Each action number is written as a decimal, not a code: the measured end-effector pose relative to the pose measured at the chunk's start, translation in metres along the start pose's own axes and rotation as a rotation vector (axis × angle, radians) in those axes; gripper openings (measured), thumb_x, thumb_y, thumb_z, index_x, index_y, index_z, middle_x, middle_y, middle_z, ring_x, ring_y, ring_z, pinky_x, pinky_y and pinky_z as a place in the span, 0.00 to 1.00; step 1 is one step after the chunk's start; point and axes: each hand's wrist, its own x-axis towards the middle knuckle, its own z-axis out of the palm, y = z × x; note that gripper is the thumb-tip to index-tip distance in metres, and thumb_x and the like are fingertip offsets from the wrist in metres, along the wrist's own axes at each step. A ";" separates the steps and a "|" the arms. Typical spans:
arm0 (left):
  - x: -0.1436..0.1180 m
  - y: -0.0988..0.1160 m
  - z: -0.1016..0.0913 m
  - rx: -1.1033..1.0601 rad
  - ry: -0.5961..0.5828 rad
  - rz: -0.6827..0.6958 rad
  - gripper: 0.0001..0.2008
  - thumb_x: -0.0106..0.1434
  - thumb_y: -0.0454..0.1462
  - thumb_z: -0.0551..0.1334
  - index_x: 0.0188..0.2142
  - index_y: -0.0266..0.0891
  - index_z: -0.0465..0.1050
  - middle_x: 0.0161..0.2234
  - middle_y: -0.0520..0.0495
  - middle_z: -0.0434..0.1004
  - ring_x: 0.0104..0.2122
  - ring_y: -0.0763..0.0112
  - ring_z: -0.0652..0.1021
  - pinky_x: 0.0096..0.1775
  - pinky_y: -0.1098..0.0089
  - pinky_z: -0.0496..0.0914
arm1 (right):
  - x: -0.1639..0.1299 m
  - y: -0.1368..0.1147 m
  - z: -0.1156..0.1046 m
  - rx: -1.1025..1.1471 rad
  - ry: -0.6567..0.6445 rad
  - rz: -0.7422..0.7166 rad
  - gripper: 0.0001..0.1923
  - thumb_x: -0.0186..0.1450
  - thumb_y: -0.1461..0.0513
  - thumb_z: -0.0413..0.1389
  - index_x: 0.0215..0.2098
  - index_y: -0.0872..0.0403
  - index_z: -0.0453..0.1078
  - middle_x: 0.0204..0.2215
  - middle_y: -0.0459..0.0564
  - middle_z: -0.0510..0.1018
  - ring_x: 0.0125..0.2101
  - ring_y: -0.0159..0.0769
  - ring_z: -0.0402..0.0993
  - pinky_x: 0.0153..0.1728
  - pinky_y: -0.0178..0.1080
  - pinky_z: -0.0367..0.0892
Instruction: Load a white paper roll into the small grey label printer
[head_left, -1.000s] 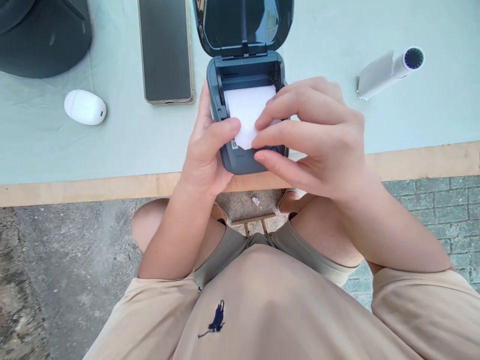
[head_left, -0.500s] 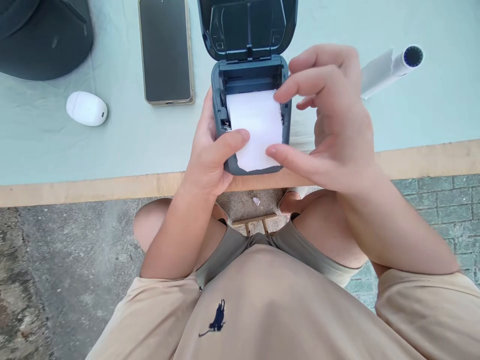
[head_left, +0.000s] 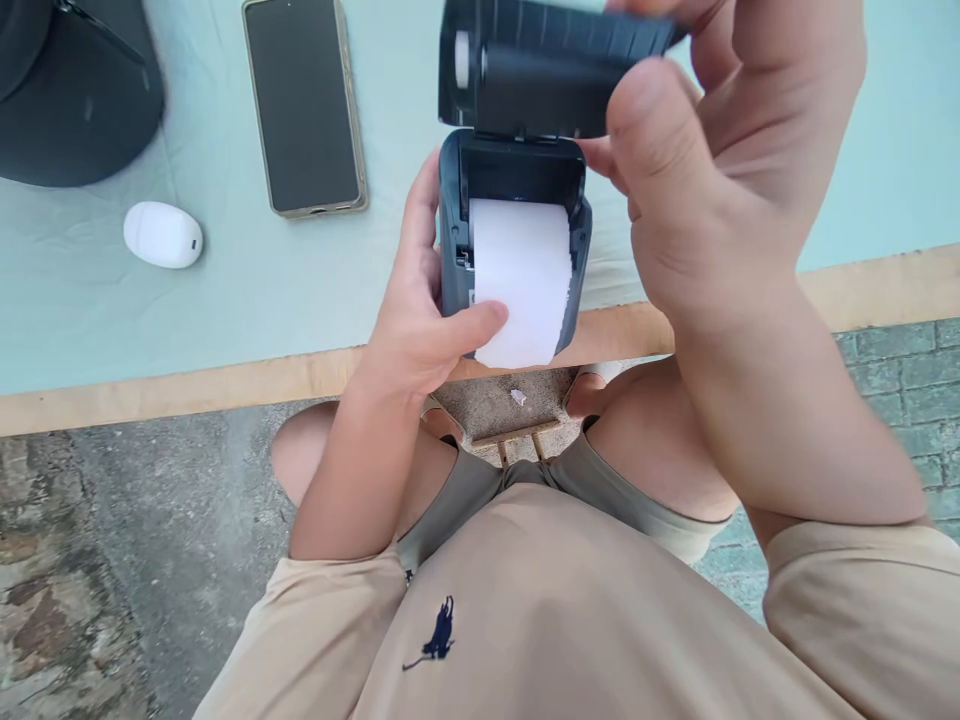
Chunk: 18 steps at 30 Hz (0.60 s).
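Uses 2 hands on the printer [head_left: 451, 205], over the near edge of the bench [head_left: 150, 391]. Grips its left side with the left hand [head_left: 409, 330], fingers wrapped partway around it and thumb flat on the white paper [head_left: 523, 265]. Has that paper running from the printer's open bay over its front. With the right hand [head_left: 727, 170], pinches the right part of the raised lid [head_left: 547, 85], hinged at the printer's far end, fingers closed to the lid's thickness. Can make out a pale label [head_left: 472, 298] on the printer's body, mostly covered, too little exposed to read. Has left of the printer a dark-screened phone [head_left: 304, 110], farther left a white oval case [head_left: 163, 235] and a black rounded item [head_left: 90, 110]. Wears, nearer than the printer, a shirt [head_left: 540, 580] with a navy emblem [head_left: 441, 630].
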 end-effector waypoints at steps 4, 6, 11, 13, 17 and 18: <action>-0.003 0.002 0.004 -0.076 0.120 -0.068 0.40 0.48 0.33 0.67 0.58 0.51 0.54 0.57 0.48 0.65 0.53 0.54 0.71 0.47 0.61 0.72 | -0.007 0.005 0.006 -0.060 0.002 -0.255 0.07 0.60 0.57 0.55 0.34 0.51 0.69 0.37 0.46 0.69 0.46 0.29 0.67 0.58 0.41 0.67; -0.003 0.003 0.007 -0.085 0.156 -0.097 0.43 0.47 0.34 0.67 0.60 0.52 0.51 0.57 0.47 0.66 0.54 0.53 0.71 0.45 0.61 0.73 | -0.008 0.012 0.006 -0.082 -0.046 -0.307 0.08 0.59 0.57 0.56 0.34 0.53 0.70 0.38 0.49 0.68 0.48 0.31 0.65 0.59 0.42 0.66; -0.002 0.005 0.011 -0.083 0.153 -0.116 0.45 0.44 0.34 0.68 0.60 0.50 0.52 0.54 0.46 0.68 0.52 0.52 0.73 0.43 0.62 0.73 | -0.009 0.019 0.003 -0.120 -0.095 -0.317 0.09 0.59 0.57 0.56 0.35 0.54 0.71 0.42 0.51 0.66 0.49 0.32 0.64 0.58 0.42 0.65; -0.001 0.005 0.011 -0.106 0.142 -0.084 0.44 0.44 0.35 0.69 0.59 0.50 0.52 0.53 0.47 0.69 0.53 0.52 0.72 0.46 0.61 0.72 | -0.010 0.017 0.002 -0.116 -0.095 -0.301 0.09 0.60 0.57 0.56 0.34 0.54 0.71 0.43 0.51 0.66 0.49 0.32 0.64 0.57 0.42 0.65; -0.002 0.007 0.011 -0.196 0.123 -0.058 0.32 0.51 0.47 0.65 0.55 0.53 0.58 0.50 0.50 0.71 0.56 0.55 0.70 0.52 0.58 0.70 | -0.011 0.011 0.005 -0.001 -0.122 -0.141 0.14 0.59 0.58 0.56 0.44 0.51 0.66 0.45 0.48 0.66 0.50 0.31 0.64 0.47 0.36 0.71; -0.002 0.008 0.011 -0.199 0.132 -0.074 0.28 0.53 0.49 0.64 0.53 0.54 0.60 0.48 0.50 0.72 0.57 0.55 0.69 0.52 0.58 0.69 | -0.011 0.010 0.005 0.049 -0.161 -0.096 0.19 0.59 0.58 0.57 0.48 0.49 0.63 0.48 0.46 0.65 0.51 0.30 0.64 0.45 0.34 0.71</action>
